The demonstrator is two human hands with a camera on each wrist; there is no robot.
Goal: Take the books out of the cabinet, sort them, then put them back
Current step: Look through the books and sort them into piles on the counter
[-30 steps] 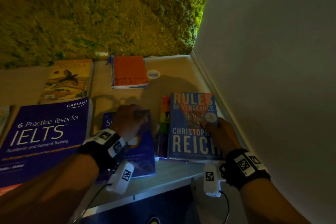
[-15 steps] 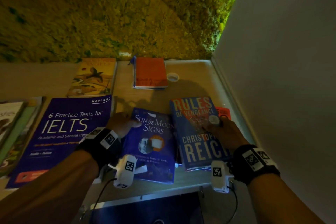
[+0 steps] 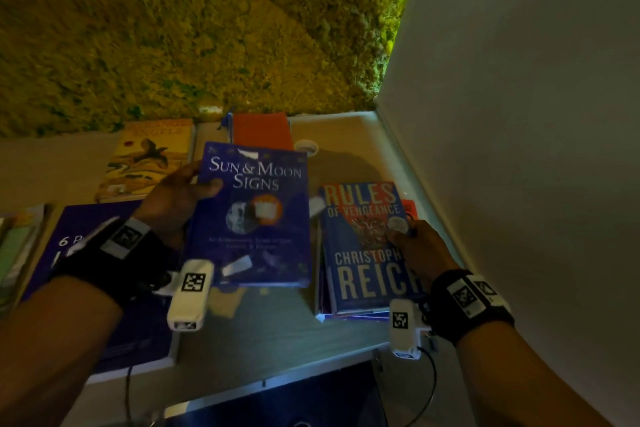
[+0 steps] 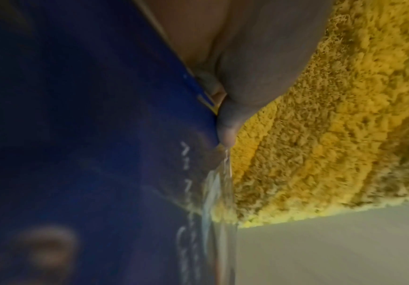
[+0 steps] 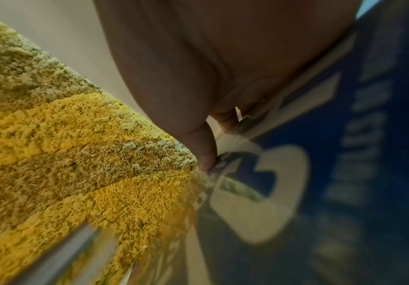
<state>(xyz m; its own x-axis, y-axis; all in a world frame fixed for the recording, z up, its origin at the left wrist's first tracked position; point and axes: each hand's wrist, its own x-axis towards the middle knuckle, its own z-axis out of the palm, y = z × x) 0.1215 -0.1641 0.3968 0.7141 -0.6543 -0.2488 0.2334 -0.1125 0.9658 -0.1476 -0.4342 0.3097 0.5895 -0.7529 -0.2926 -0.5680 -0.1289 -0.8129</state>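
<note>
The "Sun & Moon Signs" book [image 3: 254, 218] is held lifted off the tabletop [image 3: 277, 322] by the left hand [image 3: 173, 199], at about 10 o'clock from frame centre in the head view. It is gripped at its left edge: thumb laid over the front cover, remaining fingers hidden behind the book. In the left wrist view the blue cover [image 4: 88, 135] is seen edge-on with the thumb [image 4: 227, 123] pressed against it.

The right hand [image 3: 420, 250] is laid on the "Rules of Vengeance" book [image 3: 363, 250], at 3 o'clock from the lifted book. That book is lying flat on top of a small stack; an orange item is seen under its far right corner. Whether the fingers are curled round the book's right edge or only pressed flat cannot be told. The right wrist view shows a fingertip [image 5: 205, 154] against the cover.

Also lying flat on the table: the purple IELTS practice book [image 3: 90, 229] at 8 o'clock, a yellow book with a bird [image 3: 145, 159] at 10 o'clock, an orange notebook [image 3: 261, 130] at 12 o'clock, with a small white cap [image 3: 308, 146] just beside it. A moss wall [image 3: 207, 28] is seen behind.
</note>
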